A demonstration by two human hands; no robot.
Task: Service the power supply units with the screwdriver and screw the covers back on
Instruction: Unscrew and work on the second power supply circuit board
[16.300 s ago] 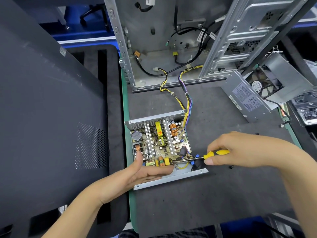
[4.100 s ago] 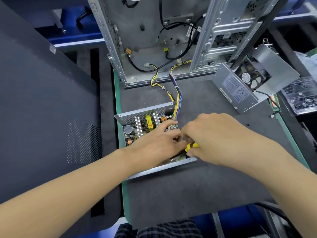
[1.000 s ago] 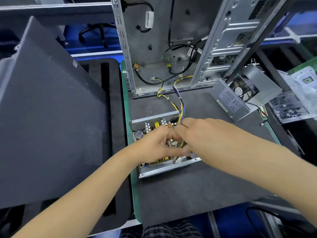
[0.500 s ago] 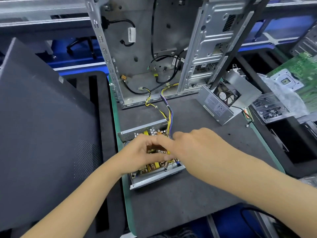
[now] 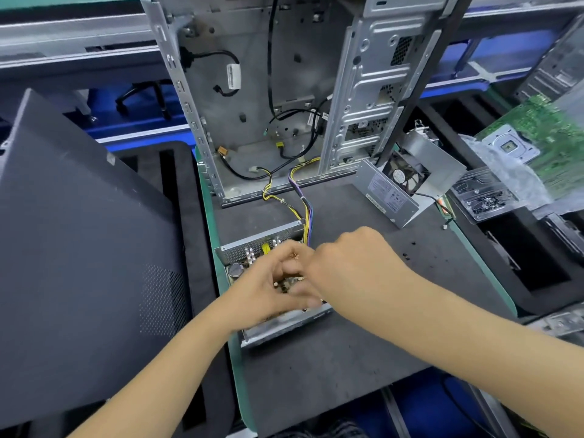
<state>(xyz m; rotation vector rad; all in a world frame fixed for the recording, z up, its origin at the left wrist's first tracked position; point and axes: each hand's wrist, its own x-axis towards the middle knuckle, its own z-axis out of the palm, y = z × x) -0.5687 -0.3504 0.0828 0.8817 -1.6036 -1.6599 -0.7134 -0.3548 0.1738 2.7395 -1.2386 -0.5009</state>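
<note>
**Open PSU mid-service: handle by the chassis, not the board**

Open power supply unit (image 5: 252, 254) sits centre frame on the dark mat (image 5: 363, 368), lid off, circuit board exposed. Both hands are over it.

- Left hand (image 5: 268, 292): fingers curled down into the board area. Can't tell what they pinch, if anything.
- Right hand (image 5: 347, 267): curled, knuckles up, covering the unit's right side. Screwdriver not visible; can't tell whether it's in that hand.
- Wire bundle (image 5: 305, 210) runs from the unit's back right corner up into the open computer case (image 5: 252, 90), top centre.
- Its cover with fan (image 5: 407, 184) lies right of centre, well apart from the unit.

Handling, my read: sheet-metal tray is stiff and moderately heavy, edges likely sharp. Grip the side walls or front flange. Board parts (capacitors, coils, heatsinks) are fragile, so don't lever on them. Capacitors may hold charge. The tethered wires limit how far the unit can slide or turn. Loose screws (image 5: 406, 256) on the mat are small and easy to lose.
</note>
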